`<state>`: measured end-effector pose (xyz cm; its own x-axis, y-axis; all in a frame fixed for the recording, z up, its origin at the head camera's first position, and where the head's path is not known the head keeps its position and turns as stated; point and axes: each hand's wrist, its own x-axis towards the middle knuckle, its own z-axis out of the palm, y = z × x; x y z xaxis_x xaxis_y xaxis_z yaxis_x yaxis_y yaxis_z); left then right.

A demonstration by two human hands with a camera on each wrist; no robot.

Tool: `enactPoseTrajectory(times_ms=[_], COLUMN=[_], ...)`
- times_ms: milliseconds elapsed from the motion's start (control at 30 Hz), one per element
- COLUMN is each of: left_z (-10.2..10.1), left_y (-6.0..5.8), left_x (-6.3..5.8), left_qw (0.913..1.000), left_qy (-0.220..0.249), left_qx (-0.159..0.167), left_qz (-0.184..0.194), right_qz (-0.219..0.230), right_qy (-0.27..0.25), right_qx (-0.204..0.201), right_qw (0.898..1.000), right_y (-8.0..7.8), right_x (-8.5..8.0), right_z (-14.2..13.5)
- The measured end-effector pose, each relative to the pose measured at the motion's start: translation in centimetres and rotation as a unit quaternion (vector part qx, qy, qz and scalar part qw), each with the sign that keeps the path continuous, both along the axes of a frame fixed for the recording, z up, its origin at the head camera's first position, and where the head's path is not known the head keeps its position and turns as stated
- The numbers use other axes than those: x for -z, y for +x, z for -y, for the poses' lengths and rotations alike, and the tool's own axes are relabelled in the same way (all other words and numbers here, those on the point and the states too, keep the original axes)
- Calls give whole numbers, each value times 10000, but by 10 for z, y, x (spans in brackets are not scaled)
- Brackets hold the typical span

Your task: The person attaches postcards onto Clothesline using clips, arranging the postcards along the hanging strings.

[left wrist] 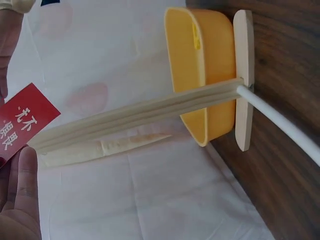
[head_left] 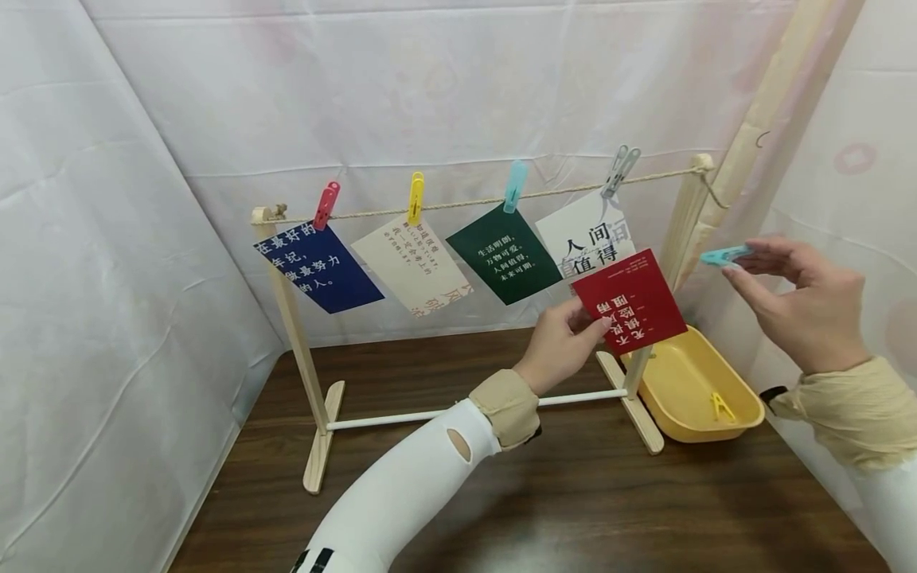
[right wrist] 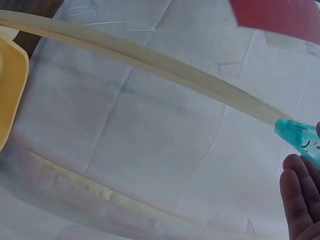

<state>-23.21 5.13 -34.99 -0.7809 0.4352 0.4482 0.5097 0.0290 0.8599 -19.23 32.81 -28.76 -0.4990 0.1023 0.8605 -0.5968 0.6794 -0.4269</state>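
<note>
My left hand (head_left: 562, 342) pinches a red card (head_left: 634, 298) with white writing by its lower left edge. In the head view the card overlaps the lower corner of a hanging white card (head_left: 573, 231) and the rack's right post. Over to the right, my right hand (head_left: 809, 302) holds a teal clothespin (head_left: 725, 255) between thumb and fingers, apart from the rope (head_left: 573, 191). The same clothespin (right wrist: 300, 137) shows at the right edge of the right wrist view. A grey clothespin (head_left: 620, 170) fixes the white card to the rope.
A blue card (head_left: 322, 270), a cream card (head_left: 411, 263) and a green card (head_left: 505, 255) hang from red, yellow and light-blue clothespins. The wooden rack (head_left: 294, 318) stands on a dark table (head_left: 458, 509). Behind its right foot, a yellow basin (head_left: 688, 382) contains a yellow clothespin (head_left: 721, 407).
</note>
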Motion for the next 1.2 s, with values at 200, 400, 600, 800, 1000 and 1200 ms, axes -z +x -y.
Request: enactPoseTrajectory(times_ms=[200,400,600,800,1000,1200], left_z=[-5,-9,-14,-18,-23,-27], left_y=[-2,-4,-8,-10,-11,-12], left_x=[-10,-18,-25,-32,-41,-50], left_qw=[9999,9999,9996,9995,9990,9977], left_qy=[105,72,2,-60,-230,-383], left_qx=[-33,-3,-76,-116,-263,-407], left_qz=[-31,-71,-268,-292,-266,-385], right_qz=[-100,-235,-364,-423,-555,-715], right_qy=[-57,9,-122,-178,-170,-396], right_qx=[-60,-170,-277,-185,-135,-81], right_qw=[9999,9996,9989,9988,9982,9966], right_y=[2,2,2,3,1,0], right_x=[-11,-19,-29,-42,-52,-60], right_z=[4,6,9,13,17,22])
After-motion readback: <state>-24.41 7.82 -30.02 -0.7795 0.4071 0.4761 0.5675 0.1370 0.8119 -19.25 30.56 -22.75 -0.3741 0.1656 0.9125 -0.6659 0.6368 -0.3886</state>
